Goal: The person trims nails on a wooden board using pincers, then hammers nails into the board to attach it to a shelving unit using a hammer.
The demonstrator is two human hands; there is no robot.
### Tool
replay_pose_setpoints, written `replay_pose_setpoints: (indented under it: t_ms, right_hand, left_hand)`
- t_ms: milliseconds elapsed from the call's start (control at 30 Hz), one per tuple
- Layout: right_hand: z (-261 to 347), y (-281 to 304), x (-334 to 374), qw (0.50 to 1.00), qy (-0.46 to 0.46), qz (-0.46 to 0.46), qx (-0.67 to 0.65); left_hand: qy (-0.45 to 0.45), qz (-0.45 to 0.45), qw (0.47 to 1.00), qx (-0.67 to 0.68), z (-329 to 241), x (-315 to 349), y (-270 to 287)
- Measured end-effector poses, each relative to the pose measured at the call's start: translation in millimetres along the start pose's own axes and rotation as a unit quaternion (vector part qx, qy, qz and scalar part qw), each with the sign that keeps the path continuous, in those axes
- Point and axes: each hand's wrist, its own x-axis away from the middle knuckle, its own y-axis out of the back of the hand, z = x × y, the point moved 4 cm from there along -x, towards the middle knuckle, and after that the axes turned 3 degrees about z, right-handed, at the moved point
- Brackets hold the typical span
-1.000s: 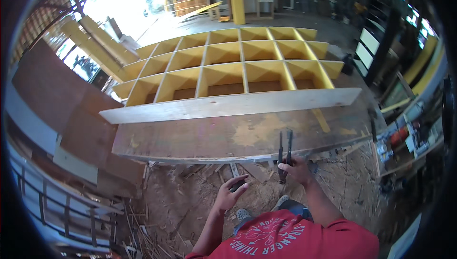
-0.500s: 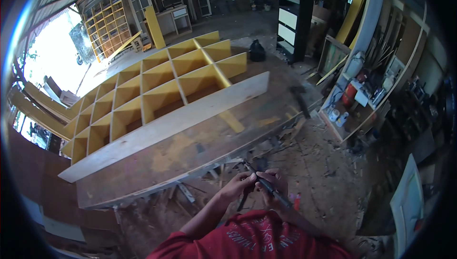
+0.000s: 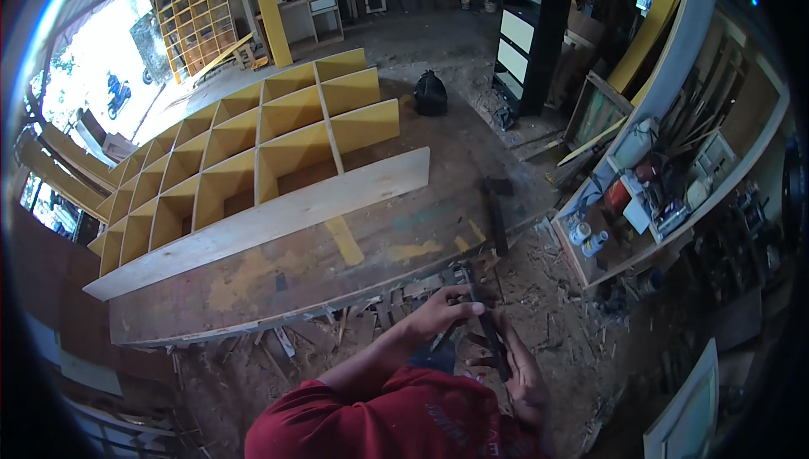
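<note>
Below the workbench's near edge, both hands are on a long, narrow dark tool [image 3: 486, 324] with a metal-looking tip; its exact kind is not clear. My left hand [image 3: 445, 311] grips its upper part, thumb on top. Along the lower part, my right hand [image 3: 521, 365] is closed round it from the right, some fingers hidden. On the wooden workbench [image 3: 316, 278] lies a yellow grid-shaped shelf frame [image 3: 244, 143], with a pale bare board [image 3: 278, 223] along its near side. A dark hammer-shaped tool [image 3: 497, 219] rests at the bench's right end.
A black bag [image 3: 431, 93] sits at the bench's far side. On the right stands a wooden case [image 3: 581, 269] holding bottles and a red container. Behind it rises a black cabinet [image 3: 533, 46] with white drawers. Wood scraps [image 3: 337, 328] litter the floor near the bench.
The view has turned to the right, so the shelf frame sits further left. The dark tool is now steeper, and my right hand has shifted down along it. My left hand stays on the tool.
</note>
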Motion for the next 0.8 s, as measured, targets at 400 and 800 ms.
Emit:
replay_pose_setpoints:
  t_ms: [400, 800]
  right_hand:
    - [74.6, 261.6, -85.1, 0.903, -0.125, -0.338, 0.234]
    - [171.9, 533.9, -155.4, 0.905, -0.215, -0.211, 0.3]
  left_hand:
    - [-0.021, 0.144, 0.959, -0.244, -35.1, -309.6, -58.4]
    - [0.041, 0.04, 0.974, -0.22, 19.0, -549.5, -94.1]
